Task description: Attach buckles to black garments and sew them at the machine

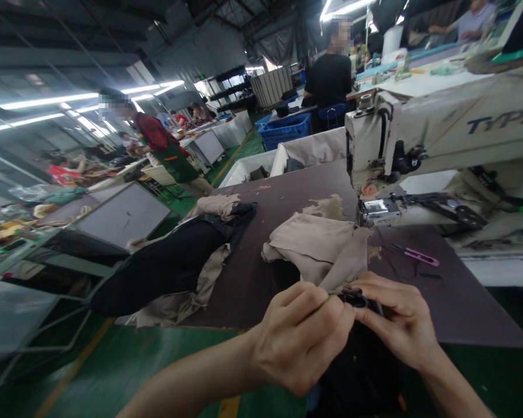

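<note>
Left hand [300,339], right hand [394,316], fingers [320,307] clamped on black fabric [353,299], beige cloth [314,252] beyond

Left hand [298,339], right hand [394,316] pinching together.

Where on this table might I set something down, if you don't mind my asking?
Brown tabletop shows between the black garment and the beige cloth, and below the pink snips. It is crowded at the sewing machine's foot.

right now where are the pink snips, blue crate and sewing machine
pink snips [423,257]: head view, on the pink handle
blue crate [285,132]: head view, on its front wall
sewing machine [501,123]: head view, on the arm's lettering
</note>
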`<action>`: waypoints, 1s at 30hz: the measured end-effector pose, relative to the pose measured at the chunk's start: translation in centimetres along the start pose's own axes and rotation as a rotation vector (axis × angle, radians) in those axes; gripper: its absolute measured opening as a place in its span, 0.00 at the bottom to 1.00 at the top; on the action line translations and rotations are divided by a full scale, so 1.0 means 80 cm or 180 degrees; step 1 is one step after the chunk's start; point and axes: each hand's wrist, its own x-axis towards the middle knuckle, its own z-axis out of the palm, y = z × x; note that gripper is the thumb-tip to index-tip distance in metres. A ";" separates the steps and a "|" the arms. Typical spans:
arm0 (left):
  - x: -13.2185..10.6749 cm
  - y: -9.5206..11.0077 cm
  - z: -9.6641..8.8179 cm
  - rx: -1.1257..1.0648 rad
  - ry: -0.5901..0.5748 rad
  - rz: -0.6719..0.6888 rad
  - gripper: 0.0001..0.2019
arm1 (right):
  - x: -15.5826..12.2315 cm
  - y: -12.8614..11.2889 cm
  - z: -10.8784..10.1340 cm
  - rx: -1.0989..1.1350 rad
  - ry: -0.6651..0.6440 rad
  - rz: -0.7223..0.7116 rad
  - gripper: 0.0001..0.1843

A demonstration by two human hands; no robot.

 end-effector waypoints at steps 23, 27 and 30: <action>-0.009 -0.011 -0.005 0.0472 0.0029 0.0030 0.07 | 0.006 -0.014 0.009 -0.0252 0.0047 0.0393 0.05; -0.014 -0.013 -0.001 0.0179 0.0026 -0.0273 0.09 | 0.006 -0.015 0.008 -0.0249 0.0032 0.0395 0.05; -0.015 -0.014 0.003 -0.0139 0.0134 -0.0619 0.10 | 0.006 -0.015 0.008 -0.0224 -0.0004 0.0371 0.06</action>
